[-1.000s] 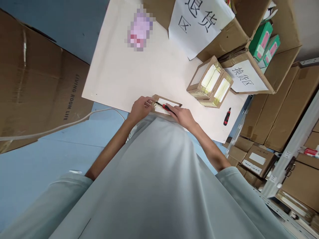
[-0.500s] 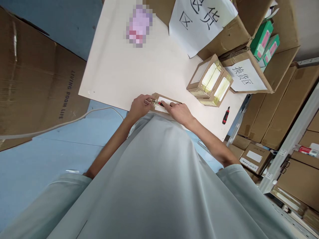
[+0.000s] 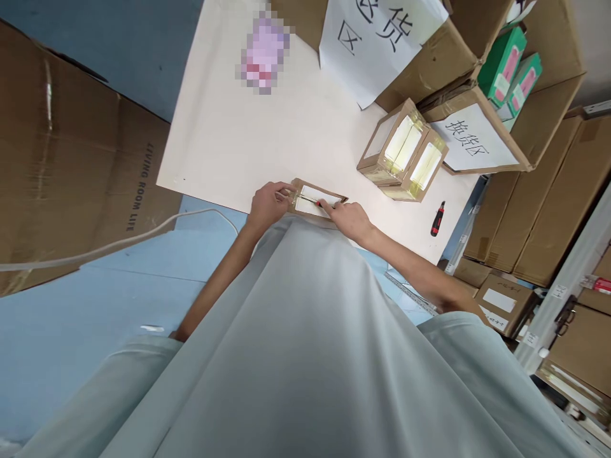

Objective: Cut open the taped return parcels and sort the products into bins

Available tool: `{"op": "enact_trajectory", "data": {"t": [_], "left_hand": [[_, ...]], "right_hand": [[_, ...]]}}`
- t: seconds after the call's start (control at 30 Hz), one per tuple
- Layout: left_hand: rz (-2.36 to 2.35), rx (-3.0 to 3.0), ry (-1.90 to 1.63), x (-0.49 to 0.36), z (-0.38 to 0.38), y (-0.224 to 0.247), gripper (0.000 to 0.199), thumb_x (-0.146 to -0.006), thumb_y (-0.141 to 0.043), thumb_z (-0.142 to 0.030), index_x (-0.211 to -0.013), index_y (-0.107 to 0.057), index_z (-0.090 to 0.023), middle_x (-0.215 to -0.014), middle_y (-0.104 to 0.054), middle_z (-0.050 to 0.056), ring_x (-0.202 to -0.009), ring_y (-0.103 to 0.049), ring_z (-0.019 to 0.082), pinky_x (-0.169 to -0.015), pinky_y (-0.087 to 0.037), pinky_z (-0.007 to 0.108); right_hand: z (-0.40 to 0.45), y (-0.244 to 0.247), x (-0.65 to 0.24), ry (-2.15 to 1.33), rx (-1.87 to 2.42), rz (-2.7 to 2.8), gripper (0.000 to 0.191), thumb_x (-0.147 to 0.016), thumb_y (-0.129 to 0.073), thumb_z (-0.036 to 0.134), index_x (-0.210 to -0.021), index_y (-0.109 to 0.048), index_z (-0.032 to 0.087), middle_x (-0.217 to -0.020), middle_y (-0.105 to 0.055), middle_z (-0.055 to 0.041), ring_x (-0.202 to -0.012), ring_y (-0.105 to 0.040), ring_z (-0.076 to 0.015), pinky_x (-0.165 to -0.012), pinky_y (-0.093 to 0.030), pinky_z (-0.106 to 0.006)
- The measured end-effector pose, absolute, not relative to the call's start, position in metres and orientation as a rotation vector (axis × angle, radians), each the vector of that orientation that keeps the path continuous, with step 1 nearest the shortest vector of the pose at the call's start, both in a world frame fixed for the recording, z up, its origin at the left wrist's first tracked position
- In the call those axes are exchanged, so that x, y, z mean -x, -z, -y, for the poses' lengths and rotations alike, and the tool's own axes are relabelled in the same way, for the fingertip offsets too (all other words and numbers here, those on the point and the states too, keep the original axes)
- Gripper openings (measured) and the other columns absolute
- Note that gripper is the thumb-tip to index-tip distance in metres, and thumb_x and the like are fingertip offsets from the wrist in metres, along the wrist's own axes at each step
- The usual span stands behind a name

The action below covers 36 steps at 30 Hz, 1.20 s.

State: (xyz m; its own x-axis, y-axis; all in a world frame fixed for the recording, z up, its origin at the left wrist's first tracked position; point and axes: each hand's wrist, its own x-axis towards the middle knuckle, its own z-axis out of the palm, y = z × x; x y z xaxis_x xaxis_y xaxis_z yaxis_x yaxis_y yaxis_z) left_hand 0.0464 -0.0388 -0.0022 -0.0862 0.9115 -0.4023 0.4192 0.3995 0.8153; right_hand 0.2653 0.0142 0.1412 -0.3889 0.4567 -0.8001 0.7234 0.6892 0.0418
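Note:
A small cardboard box (image 3: 329, 189) with a white label and clear tape lies at the table's near edge, against my shirt. My left hand (image 3: 268, 205) is closed on its left end, thumb and fingers at the corner. My right hand (image 3: 352, 221) grips a utility knife (image 3: 319, 203), mostly hidden by the fingers. Only a bit of red and the thin blade show, and the blade lies along the label, pointing left. The right fingers rest over the box's right part.
Two taped cardboard boxes (image 3: 398, 152) stand on the white table (image 3: 229, 140). Behind them are large labelled cartons (image 3: 525, 143), one holding green boxes (image 3: 502, 67). Another red-black utility knife (image 3: 437, 219) lies at right. A pixelated purple item (image 3: 265, 54) lies at the back.
My right hand has drawn the knife to the right along the box's label, away from my left hand. The left hand keeps its place on the box end. The view has shifted slightly.

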Motion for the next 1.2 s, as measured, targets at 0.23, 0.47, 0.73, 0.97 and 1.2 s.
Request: {"op": "enact_trajectory", "data": {"t": [0.23, 0.47, 0.73, 0.97, 1.2], "left_hand": [[-1.698, -1.148, -0.598, -0.054, 0.037, -0.007, 0.035, -0.085, -0.069, -0.018, -0.116, -0.084, -0.024, -0.111, -0.079, 0.005, -0.089, -0.073, 0.021, -0.092, -0.060, 0.034], [-1.745, -1.195, -0.555, -0.063, 0.040, -0.010, 0.037, -0.086, -0.064, -0.017, -0.117, -0.083, -0.025, -0.115, -0.078, 0.006, -0.092, -0.072, 0.022, -0.091, -0.059, 0.035], [-1.782, -1.313, -0.475, -0.064, 0.038, -0.018, 0.035, -0.086, -0.064, -0.017, -0.117, -0.079, -0.025, -0.114, -0.076, 0.006, -0.088, -0.072, 0.022, -0.088, -0.059, 0.034], [-1.794, -1.333, -0.443, -0.059, 0.041, -0.019, 0.031, -0.091, -0.065, -0.022, -0.120, -0.075, -0.026, -0.114, -0.072, 0.007, -0.090, -0.073, 0.025, -0.094, -0.064, 0.043], [-1.840, -1.625, -0.657, -0.082, 0.035, -0.028, 0.046, -0.104, -0.062, -0.033, -0.148, -0.065, -0.021, -0.169, -0.048, 0.021, -0.166, -0.037, 0.042, -0.137, -0.032, 0.065]], "right_hand": [[-0.002, -0.160, -0.320, 0.399, -1.002, -1.950, 0.069, -0.111, -0.034, 0.004, -0.177, -0.035, 0.024, -0.129, -0.079, -0.0210, -0.115, -0.080, -0.0302, -0.088, -0.052, -0.037], [0.008, -0.156, -0.332, 0.451, -1.076, -1.939, 0.069, -0.110, -0.038, 0.005, -0.176, -0.039, 0.027, -0.128, -0.079, -0.0194, -0.113, -0.079, -0.0287, -0.085, -0.049, -0.037], [0.018, -0.161, -0.358, 0.466, -1.166, -1.962, 0.064, -0.111, -0.038, 0.006, -0.172, -0.044, 0.026, -0.124, -0.080, -0.0184, -0.110, -0.078, -0.0274, -0.081, -0.047, -0.034], [0.004, -0.144, -0.348, 0.447, -1.081, -2.137, 0.062, -0.113, -0.033, 0.008, -0.172, -0.043, 0.020, -0.130, -0.076, -0.0232, -0.117, -0.073, -0.0296, -0.086, -0.047, -0.036], [-0.048, -0.132, -0.319, 0.395, -0.999, -2.295, 0.059, -0.113, -0.031, 0.008, -0.169, -0.048, 0.019, -0.135, -0.074, -0.0248, -0.119, -0.070, -0.0317, -0.092, -0.045, -0.040]]}}
